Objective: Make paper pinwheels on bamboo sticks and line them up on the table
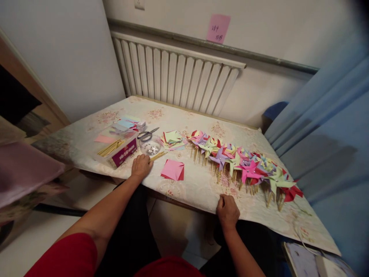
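Note:
My left hand (141,167) rests at the table's front edge with its fingers curled in. Just beyond its fingertips lie a few thin wooden sticks (158,155). My right hand (228,211) lies as a loose fist on the edge, apart from everything but the cloth. Between the hands is a small stack of slit pink and red paper squares (173,170). A round clear dish (152,148) holds small shiny fasteners, with dark-handled scissors (145,135) behind it. Paper pinwheels on sticks (250,171) stand in crowded rows at the right.
A purple and white box (124,153) of wooden sticks stands at the left. Behind it lie blue and pink papers (127,123). Another pile of slit paper squares (173,139) sits mid-table. A radiator (175,73) lines the wall; a blue curtain (325,134) hangs right.

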A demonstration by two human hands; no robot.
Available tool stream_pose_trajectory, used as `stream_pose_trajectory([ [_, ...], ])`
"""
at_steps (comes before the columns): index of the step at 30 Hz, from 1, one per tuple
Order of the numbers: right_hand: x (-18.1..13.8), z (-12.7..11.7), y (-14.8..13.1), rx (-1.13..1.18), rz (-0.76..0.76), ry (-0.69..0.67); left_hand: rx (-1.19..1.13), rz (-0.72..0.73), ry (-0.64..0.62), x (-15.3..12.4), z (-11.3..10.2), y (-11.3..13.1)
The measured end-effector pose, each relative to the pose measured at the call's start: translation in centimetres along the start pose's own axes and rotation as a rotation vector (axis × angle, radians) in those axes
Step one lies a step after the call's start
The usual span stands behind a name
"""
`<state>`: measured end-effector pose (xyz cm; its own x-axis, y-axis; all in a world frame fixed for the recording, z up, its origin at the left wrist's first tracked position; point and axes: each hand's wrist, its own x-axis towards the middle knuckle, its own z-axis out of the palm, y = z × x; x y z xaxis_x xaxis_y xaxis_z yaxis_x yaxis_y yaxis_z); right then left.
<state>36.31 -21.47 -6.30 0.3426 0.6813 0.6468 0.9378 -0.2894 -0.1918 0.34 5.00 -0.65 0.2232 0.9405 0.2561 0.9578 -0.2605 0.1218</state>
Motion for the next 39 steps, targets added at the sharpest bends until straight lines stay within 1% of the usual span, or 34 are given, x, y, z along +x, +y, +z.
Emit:
stream_pose_trajectory([
  [10,0.0,-0.2,-0.1,-0.002,0.018,-0.008,-0.021,-0.005,0.0,-0.1,0.0,0.1],
  [20,-0.1,0.1,0.0,0.004,0.018,-0.005,0.008,-0.028,0.009,-0.6,-0.4,0.4],
  [27,0.1,0.2,0.0,0.0,0.029,-0.02,-0.042,-0.045,0.128,-1.5,-0.3,0.8],
  [29,0.1,0.2,0.0,0.007,0.039,-0.025,-0.096,0.004,0.136,-2.1,-0.2,1.2],
  [33,0.1,0.1,0.0,0.013,0.045,-0.027,-0.24,0.198,0.116,-3.8,0.3,2.7],
  [35,0.2,0.1,0.0,0.018,0.046,-0.026,-0.297,0.265,0.093,-4.7,0.4,3.8],
  [39,0.3,0.0,-0.2,0.024,0.044,-0.027,-0.384,0.27,0.077,-6.0,0.1,6.3],
])
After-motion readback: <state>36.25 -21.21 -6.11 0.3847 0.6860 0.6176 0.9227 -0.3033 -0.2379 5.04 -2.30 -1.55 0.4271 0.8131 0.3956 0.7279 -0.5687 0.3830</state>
